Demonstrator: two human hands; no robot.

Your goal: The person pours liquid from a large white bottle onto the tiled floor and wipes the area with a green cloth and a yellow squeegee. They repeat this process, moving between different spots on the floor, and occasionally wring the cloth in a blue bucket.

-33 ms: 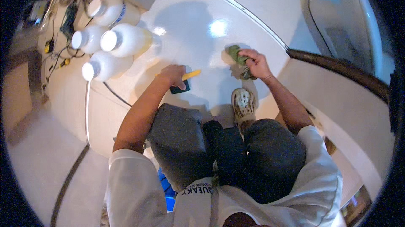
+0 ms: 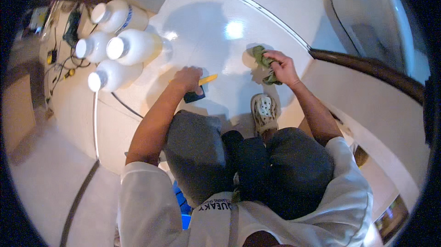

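I am crouched over a glossy white tiled floor (image 2: 216, 22). My left hand (image 2: 187, 78) is closed around a tool with a yellow handle (image 2: 207, 80) and a dark blue head (image 2: 195, 95) that rests on the tiles. My right hand (image 2: 284, 67) grips a crumpled green cloth (image 2: 262, 58) and presses it on the floor further right. My knees in dark grey trousers (image 2: 197, 150) fill the middle of the view. A beige perforated clog (image 2: 263, 111) stands between my two arms.
Several large white plastic bottles (image 2: 128, 47) stand on the floor at the upper left, with cables (image 2: 69, 61) behind them. A dark brown curved ledge (image 2: 367, 65) borders the floor on the right, and a white fixture (image 2: 376, 17) sits beyond it.
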